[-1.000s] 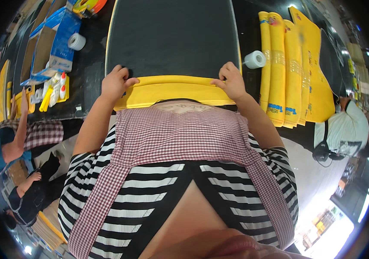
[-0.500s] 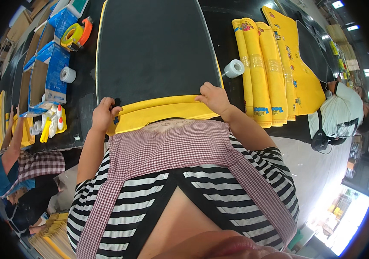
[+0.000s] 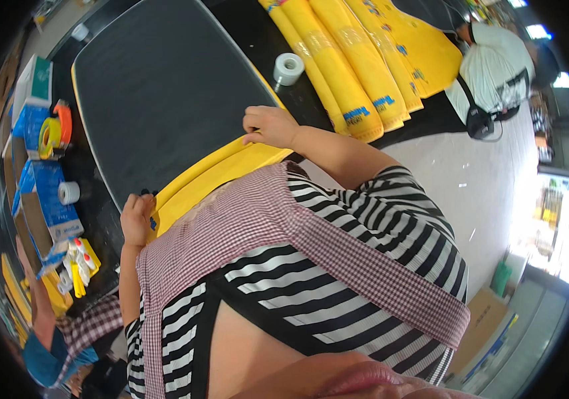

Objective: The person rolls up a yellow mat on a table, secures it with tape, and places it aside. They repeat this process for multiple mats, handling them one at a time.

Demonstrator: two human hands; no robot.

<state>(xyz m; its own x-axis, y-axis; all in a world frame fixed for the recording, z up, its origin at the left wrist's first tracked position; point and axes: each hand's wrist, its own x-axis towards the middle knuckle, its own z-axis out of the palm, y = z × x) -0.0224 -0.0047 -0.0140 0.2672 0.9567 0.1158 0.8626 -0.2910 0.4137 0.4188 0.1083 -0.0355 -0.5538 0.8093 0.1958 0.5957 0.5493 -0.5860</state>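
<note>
A large mat [image 3: 171,86] lies in front of me, black backing up, with a thin yellow rim. Its near end is turned over into a yellow fold [image 3: 211,169]. My left hand [image 3: 138,218] is closed on the fold's left end. At the other end my right hand [image 3: 271,126] pinches the fold between thumb and curled fingers. The fold's underside, close to my checked apron [image 3: 231,216], is hidden. Just beyond my right hand stands a white tape roll [image 3: 289,69].
Several rolled yellow mats [image 3: 344,80] lie to the right, with a person in a pale shirt [image 3: 497,66] beyond. Left stand blue boxes [image 3: 48,199], a tape dispenser [image 3: 55,130], another white roll [image 3: 69,193] and white bottles [image 3: 81,259]. Another person's arm [image 3: 37,292] reaches in at lower left.
The whole view has turned and shifted, so the mat now slants and the rolled mats sit higher. Both hands keep their hold on the fold.
</note>
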